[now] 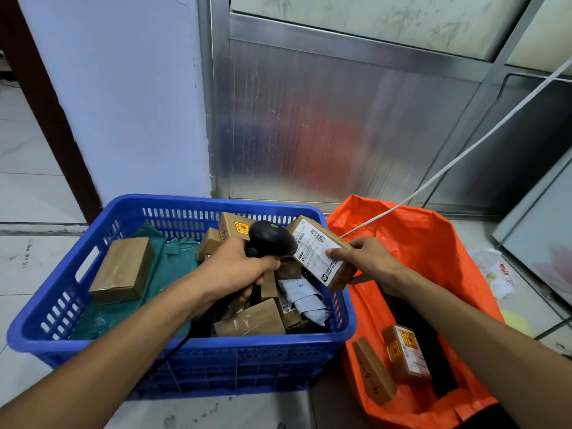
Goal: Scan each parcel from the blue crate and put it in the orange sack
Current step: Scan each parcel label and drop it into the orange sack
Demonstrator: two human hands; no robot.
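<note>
Single view, head-worn, wide-angle. Faces forward and steeply down at the floor (37, 193) from standing or stooping height. Near range: both forearms enter from 6 o'clock. Blue crate (173, 360) fills the 7 to 9 o'clock area, orange sack (411, 243) the 4 o'clock area. Wall (133, 97) and metal panel (340, 119) close the frame at 12 o'clock. Edges bow from lens distortion.

The crate (185, 360) is sitting on the left and the sack (433, 243) is lying just to its right. Many parcels are lying in the crate. Two boxes are lying in the sack, at its near end. A wall (133, 103) is standing behind the crate, on the far side.
</note>
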